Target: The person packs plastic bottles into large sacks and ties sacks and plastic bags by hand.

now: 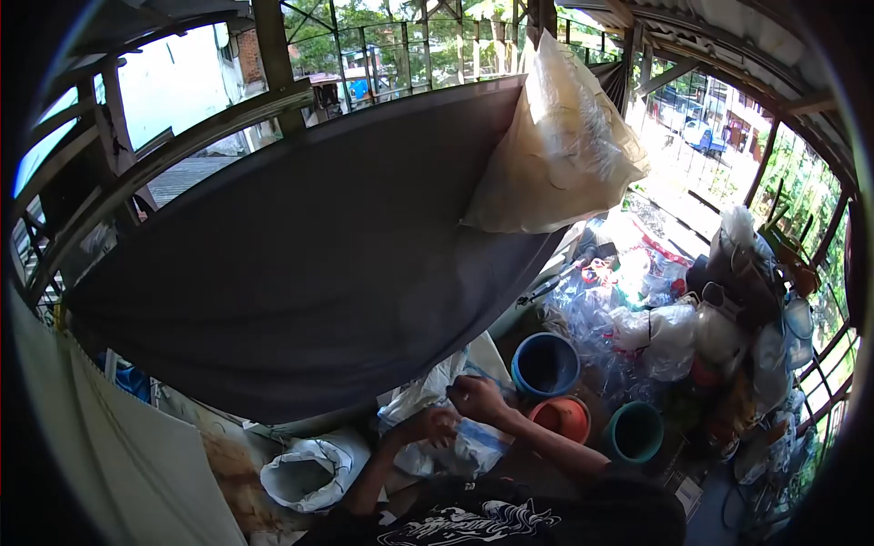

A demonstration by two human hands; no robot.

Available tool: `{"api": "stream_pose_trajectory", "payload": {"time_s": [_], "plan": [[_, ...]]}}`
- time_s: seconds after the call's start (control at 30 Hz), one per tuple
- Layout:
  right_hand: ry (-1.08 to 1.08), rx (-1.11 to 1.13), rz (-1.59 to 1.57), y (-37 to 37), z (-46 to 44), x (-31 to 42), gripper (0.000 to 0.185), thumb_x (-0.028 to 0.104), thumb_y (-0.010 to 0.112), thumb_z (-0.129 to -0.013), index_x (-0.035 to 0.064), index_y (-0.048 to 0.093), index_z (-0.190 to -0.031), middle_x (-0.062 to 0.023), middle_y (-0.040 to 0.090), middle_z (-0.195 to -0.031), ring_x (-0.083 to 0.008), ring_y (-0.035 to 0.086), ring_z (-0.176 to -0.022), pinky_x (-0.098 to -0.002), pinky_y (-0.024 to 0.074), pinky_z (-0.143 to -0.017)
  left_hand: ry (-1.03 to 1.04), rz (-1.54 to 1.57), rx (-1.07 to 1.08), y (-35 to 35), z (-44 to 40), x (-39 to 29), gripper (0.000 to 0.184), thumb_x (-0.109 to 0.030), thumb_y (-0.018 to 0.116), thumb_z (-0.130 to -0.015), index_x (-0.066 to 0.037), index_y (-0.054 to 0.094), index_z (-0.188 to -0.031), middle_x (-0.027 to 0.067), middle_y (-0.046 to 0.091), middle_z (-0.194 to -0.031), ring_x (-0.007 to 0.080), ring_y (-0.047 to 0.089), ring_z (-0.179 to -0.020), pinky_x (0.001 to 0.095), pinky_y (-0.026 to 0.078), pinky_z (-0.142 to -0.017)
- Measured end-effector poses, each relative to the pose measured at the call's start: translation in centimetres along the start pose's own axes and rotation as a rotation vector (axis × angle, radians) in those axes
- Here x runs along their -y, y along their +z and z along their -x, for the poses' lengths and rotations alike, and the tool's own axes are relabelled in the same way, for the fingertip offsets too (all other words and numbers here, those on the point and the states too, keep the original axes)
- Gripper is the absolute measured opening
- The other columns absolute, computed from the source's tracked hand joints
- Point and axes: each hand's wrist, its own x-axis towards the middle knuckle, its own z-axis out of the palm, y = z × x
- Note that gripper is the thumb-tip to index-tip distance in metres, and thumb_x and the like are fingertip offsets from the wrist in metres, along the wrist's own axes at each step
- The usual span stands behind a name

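Low in the centre, my left hand (442,425) is over a pale plastic sack (478,446), its fingers looking apart and partly in shade. Just above and to the right, my right hand (478,399) has its fingers curled together; whatever is between them is too small to make out. White plastic sheeting (435,387) lies behind both hands. To the left on the floor, a white sack (314,473) stands with its mouth open.
A large dark cloth (309,246) hangs ahead, beside a full translucent bag (564,146). Blue (544,364), red (560,419) and green (635,432) buckets stand right of my hands. Beyond them are piled plastic bags (655,337). A pale cloth (109,446) hangs at the left.
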Motion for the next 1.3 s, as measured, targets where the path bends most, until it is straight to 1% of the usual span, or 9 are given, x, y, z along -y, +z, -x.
{"api": "stream_pose_trajectory", "payload": {"time_s": [0.13,0.33,0.53,0.73,0.9,0.97,1.03,1.23,1.3], "plan": [[0.581,-0.165,-0.155,4.1,4.0,-8.4,0.023,0.019,0.066,-0.082,-0.0027,0.062,-0.077,-0.0128,0.063,-0.068,-0.0236,0.061,-0.060,-0.0360,0.0477,-0.059,-0.050,-0.603,-0.531,-2.6,1.5,1.0,0.079,-0.048,0.078,-0.072,0.001,0.050,-0.127,0.0148,0.067,-0.100,0.0241,0.065,-0.089,0.0350,0.052,-0.075],[-0.080,-0.247,-0.187,3.6,4.3,-2.4,0.010,0.001,0.068,-0.073,0.0025,0.059,-0.075,-0.0077,0.059,-0.072,-0.0208,0.058,-0.064,-0.0311,0.0451,-0.058,-0.203,0.822,0.450,-3.0,2.4,6.5,0.052,-0.035,0.061,-0.091,-0.002,0.047,-0.129,0.0221,0.051,-0.131,0.0277,0.057,-0.115,0.0395,0.049,-0.092],[-0.269,-0.138,-0.252,2.8,2.2,-3.9,0.006,0.000,0.066,-0.075,0.0029,0.061,-0.074,-0.0079,0.060,-0.070,-0.0267,0.060,-0.063,-0.0349,0.0485,-0.059,0.414,-0.307,0.076,-1.8,-2.4,13.3,0.039,-0.034,0.058,-0.090,-0.006,0.059,-0.118,0.0132,0.056,-0.126,0.0206,0.061,-0.094,0.0352,0.051,-0.079],[0.853,0.190,-0.242,2.2,4.4,-13.0,0.037,0.028,0.050,-0.086,-0.0025,0.065,-0.070,-0.0135,0.064,-0.062,-0.0287,0.062,-0.056,-0.0387,0.0503,-0.057,-0.373,0.155,-0.105,0.5,-6.8,11.8,0.035,-0.023,0.066,-0.078,-0.001,0.066,-0.106,0.0068,0.069,-0.096,0.0206,0.065,-0.081,0.0315,0.051,-0.077],[0.442,0.175,0.238,5.1,7.2,-19.7,0.040,0.034,0.052,-0.086,0.0012,0.066,-0.067,-0.0071,0.062,-0.062,-0.0162,0.061,-0.055,-0.0305,0.0481,-0.052,-0.105,-0.606,-0.381,1.9,-8.7,11.7,0.049,-0.019,0.070,-0.064,0.004,0.064,-0.106,0.0252,0.066,-0.101,0.0314,0.066,-0.094,0.0393,0.050,-0.087],[0.997,0.132,-0.289,3.2,5.9,-16.6,0.038,0.032,0.054,-0.087,0.0014,0.064,-0.066,-0.0063,0.063,-0.063,-0.0161,0.059,-0.055,-0.0307,0.0470,-0.054,-0.159,-0.630,-0.387,1.2,-9.2,10.5,0.052,-0.020,0.072,-0.063,0.004,0.063,-0.109,0.0248,0.066,-0.103,0.0311,0.066,-0.094,0.0389,0.050,-0.086],[0.939,0.072,-0.327,3.6,6.0,-18.3,0.037,0.031,0.055,-0.088,0.0013,0.064,-0.066,-0.0053,0.062,-0.063,-0.0149,0.058,-0.055,-0.0300,0.0453,-0.053,-0.222,-0.648,-0.394,1.1,-8.9,8.8,0.056,-0.022,0.073,-0.063,0.003,0.061,-0.112,0.0245,0.066,-0.106,0.0308,0.066,-0.095,0.0385,0.050,-0.086],[0.471,-0.196,-0.553,0.4,3.5,-13.1,0.031,0.018,0.053,-0.088,-0.0033,0.062,-0.067,-0.0051,0.061,-0.061,-0.0143,0.055,-0.055,-0.0301,0.0429,-0.053,-0.304,0.660,0.144,-0.8,-6.8,3.6,0.047,-0.030,0.063,-0.085,-0.002,0.055,-0.122,0.0207,0.061,-0.117,0.0279,0.065,-0.092,0.0372,0.052,-0.077],[0.194,-0.180,-0.307,-0.9,2.2,-10.2,0.028,0.017,0.053,-0.087,-0.0037,0.065,-0.072,-0.0117,0.066,-0.066,-0.0170,0.063,-0.061,-0.0328,0.0472,-0.059,0.326,-1.035,0.099,0.1,-6.2,1.1,0.036,-0.027,0.053,-0.093,-0.005,0.052,-0.123,0.0202,0.057,-0.121,0.0258,0.064,-0.094,0.0381,0.051,-0.075]]}}
